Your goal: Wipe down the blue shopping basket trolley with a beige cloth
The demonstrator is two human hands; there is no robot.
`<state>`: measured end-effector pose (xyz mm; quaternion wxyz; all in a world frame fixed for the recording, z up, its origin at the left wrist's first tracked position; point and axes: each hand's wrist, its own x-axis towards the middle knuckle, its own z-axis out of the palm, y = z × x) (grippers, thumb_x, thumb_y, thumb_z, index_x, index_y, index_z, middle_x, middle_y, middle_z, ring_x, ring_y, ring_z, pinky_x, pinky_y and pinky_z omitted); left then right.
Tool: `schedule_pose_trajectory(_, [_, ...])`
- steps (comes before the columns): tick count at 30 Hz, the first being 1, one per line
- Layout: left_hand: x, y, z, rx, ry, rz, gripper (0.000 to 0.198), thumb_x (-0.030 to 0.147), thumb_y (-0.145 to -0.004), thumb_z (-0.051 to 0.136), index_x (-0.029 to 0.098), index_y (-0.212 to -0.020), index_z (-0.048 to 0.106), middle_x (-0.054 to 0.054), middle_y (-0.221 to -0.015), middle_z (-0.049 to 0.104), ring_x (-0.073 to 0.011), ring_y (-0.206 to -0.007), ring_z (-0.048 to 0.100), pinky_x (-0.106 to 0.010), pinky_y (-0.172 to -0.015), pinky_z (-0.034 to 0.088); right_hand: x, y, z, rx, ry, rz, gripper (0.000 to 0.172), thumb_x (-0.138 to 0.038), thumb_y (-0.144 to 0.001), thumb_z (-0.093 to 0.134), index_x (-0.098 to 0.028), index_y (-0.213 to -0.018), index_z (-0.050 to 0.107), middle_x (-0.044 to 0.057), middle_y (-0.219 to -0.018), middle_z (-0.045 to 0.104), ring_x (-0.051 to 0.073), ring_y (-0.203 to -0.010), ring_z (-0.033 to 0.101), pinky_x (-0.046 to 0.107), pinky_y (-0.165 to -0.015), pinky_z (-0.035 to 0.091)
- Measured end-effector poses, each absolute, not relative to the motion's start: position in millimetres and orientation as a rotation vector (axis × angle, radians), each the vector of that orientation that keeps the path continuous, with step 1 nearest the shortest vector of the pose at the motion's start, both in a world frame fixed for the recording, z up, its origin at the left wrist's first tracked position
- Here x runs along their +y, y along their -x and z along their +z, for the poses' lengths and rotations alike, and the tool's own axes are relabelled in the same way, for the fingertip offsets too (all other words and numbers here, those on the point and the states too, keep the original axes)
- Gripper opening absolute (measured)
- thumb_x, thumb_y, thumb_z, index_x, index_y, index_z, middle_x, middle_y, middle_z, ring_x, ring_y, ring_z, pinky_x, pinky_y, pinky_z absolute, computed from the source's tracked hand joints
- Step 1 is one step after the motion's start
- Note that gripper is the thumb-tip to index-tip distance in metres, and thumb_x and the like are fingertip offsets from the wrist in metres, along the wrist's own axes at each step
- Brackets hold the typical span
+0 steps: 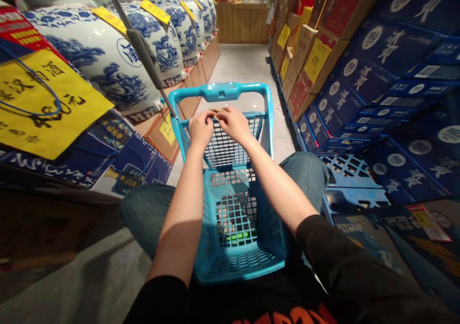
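Note:
A blue plastic shopping basket (268, 137) stands between my knees on a shop aisle floor. Both my hands rest on its far mesh wall, just below the blue handle (219, 92). My left hand (200, 128) and my right hand (233, 121) have curled fingers, fingertips meeting over a small brownish thing on the rim that I cannot make out. Something green shows through the basket's mesh floor (239, 237).
Large blue-and-white ceramic jars (104, 58) with yellow tags line the left shelf above a yellow sign (39, 103). A grey pole (143, 55) leans across them. Blue boxes (388, 75) and brown cartons (305, 51) stack on the right. The tiled aisle (244, 65) runs to a wooden counter (242, 22).

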<state>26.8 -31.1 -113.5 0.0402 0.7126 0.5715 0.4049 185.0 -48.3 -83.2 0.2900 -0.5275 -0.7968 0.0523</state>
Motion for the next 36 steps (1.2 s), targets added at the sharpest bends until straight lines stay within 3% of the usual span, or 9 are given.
schedule_pose_trajectory(3, [-32,-27,-112,1.735,-2.196,1.226,0.036,0.006,-0.092,0.047,0.021,-0.109,0.076,-0.008,-0.120,0.079,-0.0263,-0.121,0.070,-0.042,-0.114,0.048,-46,-206,-74,-1.886,1.714,0.148,0.040,-0.018,-0.102,0.044,-0.013,-0.113,0.082,0.016,-0.118,0.072,0.030,-0.112,0.066,0.040,-0.101,0.052])
schedule_pose_trajectory(6, [-34,-28,-111,1.763,-2.192,1.222,0.037,0.007,-0.092,0.046,0.021,-0.109,0.076,-0.008,-0.119,0.079,-0.0272,-0.120,0.070,-0.043,-0.114,0.049,-45,-214,-70,-1.774,1.822,0.147,0.042,-0.017,-0.102,0.042,-0.011,-0.115,0.081,0.018,-0.120,0.072,0.031,-0.114,0.066,0.041,-0.100,0.052])
schedule_pose_trajectory(11, [-36,-29,-111,1.776,-2.196,1.235,0.038,0.008,-0.091,0.048,0.022,-0.111,0.076,-0.006,-0.120,0.080,-0.0264,-0.120,0.071,-0.043,-0.114,0.049,-54,-183,-78,-2.154,1.381,0.168,0.043,-0.010,-0.099,0.047,-0.015,-0.128,0.077,0.013,-0.133,0.071,0.026,-0.126,0.063,0.035,-0.110,0.047])
schedule_pose_trajectory(13, [-37,-28,-110,1.773,-2.189,1.234,0.038,0.008,-0.091,0.048,0.022,-0.112,0.076,-0.007,-0.121,0.080,-0.0263,-0.120,0.071,-0.042,-0.113,0.050,-57,-179,-78,-2.216,1.306,0.182,0.042,-0.012,-0.100,0.048,-0.019,-0.129,0.077,0.011,-0.135,0.071,0.025,-0.126,0.064,0.033,-0.107,0.049])
schedule_pose_trajectory(17, [-39,-28,-108,1.756,-2.184,1.208,0.038,0.007,-0.091,0.048,0.021,-0.113,0.076,-0.007,-0.122,0.080,-0.0258,-0.120,0.071,-0.042,-0.113,0.051,-54,-201,-69,-1.952,1.704,0.187,0.040,-0.021,-0.103,0.046,-0.018,-0.117,0.082,0.013,-0.126,0.074,0.028,-0.115,0.070,0.035,-0.094,0.053])
schedule_pose_trajectory(21, [-41,-30,-105,1.773,-2.173,1.198,0.036,0.007,-0.093,0.048,0.021,-0.110,0.077,-0.007,-0.120,0.080,-0.0256,-0.121,0.071,-0.041,-0.113,0.049,-52,-215,-65,-1.734,1.948,0.107,0.043,-0.021,-0.103,0.043,-0.013,-0.119,0.082,0.018,-0.123,0.074,0.031,-0.113,0.070,0.038,-0.095,0.053])
schedule_pose_trajectory(28, [-44,-31,-105,1.814,-2.164,1.165,0.036,0.007,-0.094,0.049,0.021,-0.114,0.076,-0.008,-0.123,0.080,-0.0275,-0.121,0.071,-0.043,-0.113,0.050,-59,-181,-79,-2.228,1.321,0.145,0.041,-0.014,-0.101,0.049,-0.020,-0.130,0.077,0.010,-0.140,0.070,0.024,-0.130,0.063,0.032,-0.107,0.049])
schedule_pose_trajectory(32, [-43,-31,-106,1.790,-2.162,1.179,0.037,0.006,-0.094,0.049,0.020,-0.113,0.077,-0.008,-0.122,0.080,-0.0264,-0.120,0.071,-0.042,-0.114,0.050,-55,-201,-71,-1.977,1.687,0.138,0.039,-0.022,-0.103,0.047,-0.019,-0.118,0.083,0.013,-0.125,0.075,0.028,-0.113,0.070,0.034,-0.092,0.053])
schedule_pose_trajectory(36, [-44,-32,-104,1.782,-2.161,1.172,0.037,0.006,-0.094,0.049,0.021,-0.112,0.077,-0.007,-0.121,0.081,-0.0261,-0.120,0.071,-0.043,-0.115,0.050,-52,-213,-71,-1.816,1.873,0.053,0.040,-0.021,-0.102,0.046,-0.015,-0.117,0.083,0.018,-0.115,0.075,0.030,-0.107,0.070,0.037,-0.091,0.052])
